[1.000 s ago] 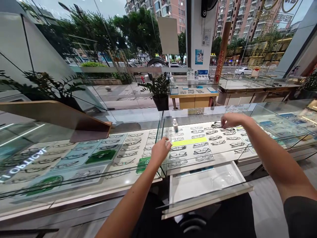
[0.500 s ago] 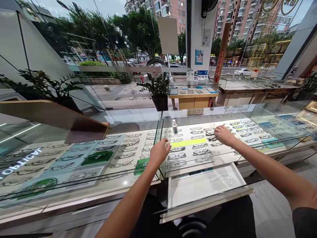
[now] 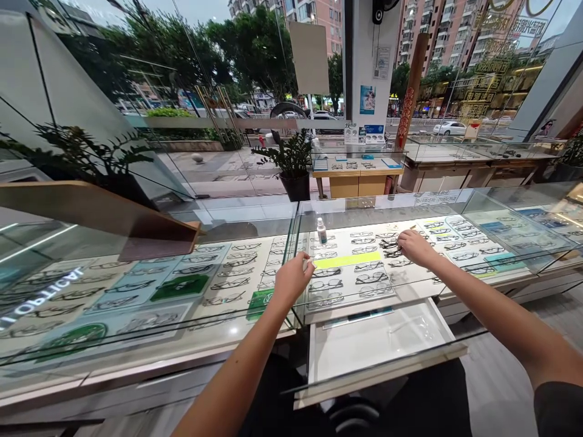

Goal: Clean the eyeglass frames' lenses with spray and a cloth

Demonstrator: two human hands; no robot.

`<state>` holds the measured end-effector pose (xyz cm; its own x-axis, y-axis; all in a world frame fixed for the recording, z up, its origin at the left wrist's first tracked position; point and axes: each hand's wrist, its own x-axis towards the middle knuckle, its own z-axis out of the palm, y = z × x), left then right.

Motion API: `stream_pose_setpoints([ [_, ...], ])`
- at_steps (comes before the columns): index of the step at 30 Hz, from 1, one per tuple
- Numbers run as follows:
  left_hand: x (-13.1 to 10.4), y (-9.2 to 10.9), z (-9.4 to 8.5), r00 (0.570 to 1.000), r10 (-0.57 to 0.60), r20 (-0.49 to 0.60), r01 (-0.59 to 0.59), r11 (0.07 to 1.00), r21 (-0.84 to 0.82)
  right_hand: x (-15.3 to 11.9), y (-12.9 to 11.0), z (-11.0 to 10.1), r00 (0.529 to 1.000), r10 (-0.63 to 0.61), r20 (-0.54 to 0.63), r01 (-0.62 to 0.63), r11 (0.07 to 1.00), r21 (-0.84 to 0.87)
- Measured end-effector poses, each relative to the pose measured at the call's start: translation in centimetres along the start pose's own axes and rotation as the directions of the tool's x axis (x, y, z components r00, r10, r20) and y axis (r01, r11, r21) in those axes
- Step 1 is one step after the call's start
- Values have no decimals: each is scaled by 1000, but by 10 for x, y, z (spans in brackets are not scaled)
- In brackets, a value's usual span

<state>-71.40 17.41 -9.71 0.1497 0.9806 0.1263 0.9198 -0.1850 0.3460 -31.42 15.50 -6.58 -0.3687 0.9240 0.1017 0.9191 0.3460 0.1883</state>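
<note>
My left hand [image 3: 294,280] is over the glass counter near a case seam, thumb and fingertips pinched together. Its fingertips meet the left end of a bright yellow strip [image 3: 348,260]; whether they grip it is hard to see. Farther right, my right hand [image 3: 415,247] is closed at the side of dark-framed eyeglasses [image 3: 390,244], its fingertips on their edge. Rows of eyeglasses [image 3: 370,278] lie on the white display surface below and between my hands. A small white spray bottle [image 3: 321,231] stands behind the strip.
An open white drawer [image 3: 364,358] juts out below the counter in front of me. To the left is another glass case with eyeglasses and green trays [image 3: 178,289], with a wooden board [image 3: 150,224] above it. A potted plant [image 3: 295,182] stands behind the counter.
My right hand has shifted very slightly to the right at the dark eyeglasses. My left hand stays at the strip's end. The view has moved a little.
</note>
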Motion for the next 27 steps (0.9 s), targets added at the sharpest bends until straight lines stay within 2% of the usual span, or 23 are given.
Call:
stream_pose_setpoints([
  [11, -1, 1, -1, 1000, -3, -10, 3, 1000, 8, 7, 1, -15, 997, 36, 70, -44, 993, 112],
  [21, 0, 1, -1, 1000, -6, 1, 6, 1000, 5, 18, -4, -38, 962, 166, 217, -203, 965, 164],
  [27, 0, 2, -3, 1000, 0, 2, 0, 1000, 7, 21, -8, -53, 955, 183, 234, -229, 955, 187],
])
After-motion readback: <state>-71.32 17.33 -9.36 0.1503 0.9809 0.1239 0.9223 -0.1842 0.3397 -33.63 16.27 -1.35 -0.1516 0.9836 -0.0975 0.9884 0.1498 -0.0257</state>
